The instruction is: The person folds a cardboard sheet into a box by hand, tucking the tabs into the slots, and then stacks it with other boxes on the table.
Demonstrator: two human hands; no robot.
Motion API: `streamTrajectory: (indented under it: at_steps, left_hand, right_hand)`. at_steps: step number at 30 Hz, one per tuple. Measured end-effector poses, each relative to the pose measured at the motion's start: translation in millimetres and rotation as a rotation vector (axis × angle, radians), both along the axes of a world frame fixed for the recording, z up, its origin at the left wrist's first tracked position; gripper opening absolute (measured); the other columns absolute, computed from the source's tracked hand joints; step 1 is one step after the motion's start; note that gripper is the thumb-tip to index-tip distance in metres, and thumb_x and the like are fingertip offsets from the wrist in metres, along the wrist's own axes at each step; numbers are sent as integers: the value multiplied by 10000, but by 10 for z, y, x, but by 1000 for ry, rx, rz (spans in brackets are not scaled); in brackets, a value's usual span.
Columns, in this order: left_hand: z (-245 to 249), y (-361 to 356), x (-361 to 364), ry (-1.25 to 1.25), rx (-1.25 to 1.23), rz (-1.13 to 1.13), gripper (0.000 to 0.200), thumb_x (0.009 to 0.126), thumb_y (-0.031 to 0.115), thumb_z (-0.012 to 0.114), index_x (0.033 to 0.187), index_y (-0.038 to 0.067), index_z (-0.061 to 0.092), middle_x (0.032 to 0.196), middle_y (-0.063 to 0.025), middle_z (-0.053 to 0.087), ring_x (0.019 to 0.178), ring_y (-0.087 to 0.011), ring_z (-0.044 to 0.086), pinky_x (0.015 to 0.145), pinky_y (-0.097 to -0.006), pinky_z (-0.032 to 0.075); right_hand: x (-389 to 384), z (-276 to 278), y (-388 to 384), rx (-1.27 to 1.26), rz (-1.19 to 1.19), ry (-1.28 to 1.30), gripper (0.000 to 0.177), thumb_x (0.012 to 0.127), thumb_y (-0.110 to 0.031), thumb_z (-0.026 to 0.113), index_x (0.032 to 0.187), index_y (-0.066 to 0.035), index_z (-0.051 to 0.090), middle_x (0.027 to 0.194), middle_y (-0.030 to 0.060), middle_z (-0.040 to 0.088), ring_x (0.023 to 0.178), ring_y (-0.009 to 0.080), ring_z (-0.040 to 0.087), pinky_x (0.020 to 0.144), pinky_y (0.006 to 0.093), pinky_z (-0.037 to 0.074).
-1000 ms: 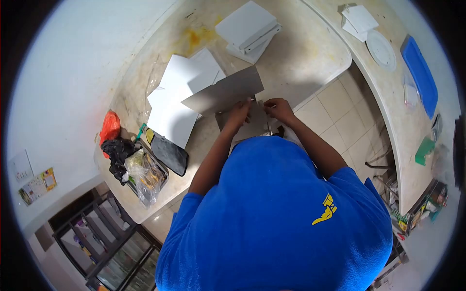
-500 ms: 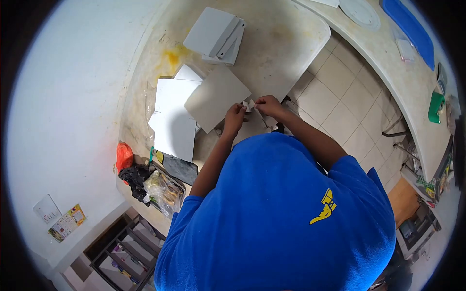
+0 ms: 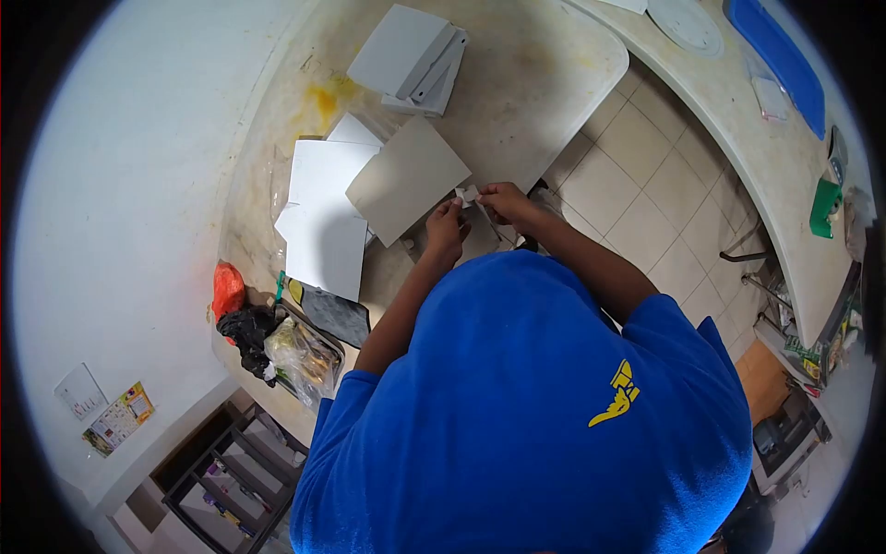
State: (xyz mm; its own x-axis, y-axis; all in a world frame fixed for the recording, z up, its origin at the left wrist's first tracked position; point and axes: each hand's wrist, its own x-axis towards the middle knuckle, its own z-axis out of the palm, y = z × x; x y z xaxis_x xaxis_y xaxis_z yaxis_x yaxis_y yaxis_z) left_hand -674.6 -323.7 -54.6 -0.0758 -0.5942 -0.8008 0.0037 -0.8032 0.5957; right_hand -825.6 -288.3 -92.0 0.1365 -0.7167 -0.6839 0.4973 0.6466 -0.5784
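Note:
A white cardboard box (image 3: 409,181), partly folded, lies in front of me at the table's edge, its broad panel tilted up and away. My left hand (image 3: 447,228) is closed, its thumb and fingers pinching a small white flap (image 3: 465,195) at the box's near corner. From the other side my right hand (image 3: 506,203) pinches the same flap between thumb and fingertips. The lower part of the box is mostly hidden by my hands, arms and blue shirt.
Folded white boxes (image 3: 406,54) are stacked at the back. Flat white cardboard sheets (image 3: 323,242) lie to the left. Beyond them sit a red bag (image 3: 228,290), a black bag (image 3: 247,334) and a tray with a clear plastic bag (image 3: 300,355). A curved counter (image 3: 784,185) runs along the right.
Both hands have shifted slightly left at the flap and still pinch it. The whole scene has moved a little in view with the head.

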Motion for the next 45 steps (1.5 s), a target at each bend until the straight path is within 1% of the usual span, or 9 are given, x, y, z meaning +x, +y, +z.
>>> streamTrajectory:
  at_steps: [8,12,14,17,23,30,33,39,45]
  left_hand:
    - [-29,43,16,-11,-84,-63,144,926,254,570,989,125,572,780,32,496,689,-91,455,686,-267,415]
    - [3,59,64,-54,-194,-203,175,926,244,568,1002,86,561,861,2,539,769,-96,518,723,-298,452]
    - [27,86,41,-83,-248,-181,193,912,220,591,998,53,547,898,-28,561,836,-112,548,745,-301,475]
    - [-55,107,48,-87,-323,-79,192,874,177,642,948,20,561,903,-60,597,856,-131,575,712,-278,492]
    - [-338,123,159,-6,-181,77,266,832,127,696,979,23,501,933,-75,581,857,-130,568,697,-236,484]
    - [-448,208,199,122,-251,130,244,857,153,665,977,33,489,953,-69,576,851,-148,574,707,-279,488]
    - [-177,223,152,-333,-592,-220,190,865,188,633,924,34,539,971,-91,591,851,-190,598,715,-334,493]
    - [84,233,59,-804,-775,-436,259,766,257,668,911,63,578,948,-89,578,866,-281,605,703,-391,496]
    - [162,170,80,-864,-883,-606,240,722,233,672,887,79,593,908,-70,570,854,-279,601,693,-407,504]
  right_hand:
    - [45,75,-49,-218,86,575,202,818,-178,665,943,-19,668,690,10,591,574,58,497,497,229,384]
    - [-15,40,-106,-282,192,613,206,795,-178,675,915,-10,680,734,37,638,625,92,551,584,260,445]
    - [-6,152,-105,-179,210,472,211,789,-180,679,903,-3,682,737,46,647,662,107,570,632,274,462]
    - [80,126,-99,-284,253,608,212,774,-217,676,853,-21,692,791,110,679,728,230,640,685,351,493]
    - [246,266,11,-626,413,1116,198,840,-195,544,876,-47,670,856,169,623,842,362,605,732,449,490]
    - [170,67,21,-760,660,1146,186,865,-148,486,930,-82,647,904,159,583,861,344,600,728,453,485]
    - [145,144,49,-799,663,1190,175,853,-122,493,932,-98,647,911,133,580,830,333,605,701,436,493]
    - [18,145,-78,-965,680,1213,135,802,-114,570,913,-114,647,899,76,582,795,285,616,651,390,500]
    - [-91,286,-362,-1328,611,1293,130,753,-176,631,881,-160,650,921,-2,595,927,208,587,773,379,490]
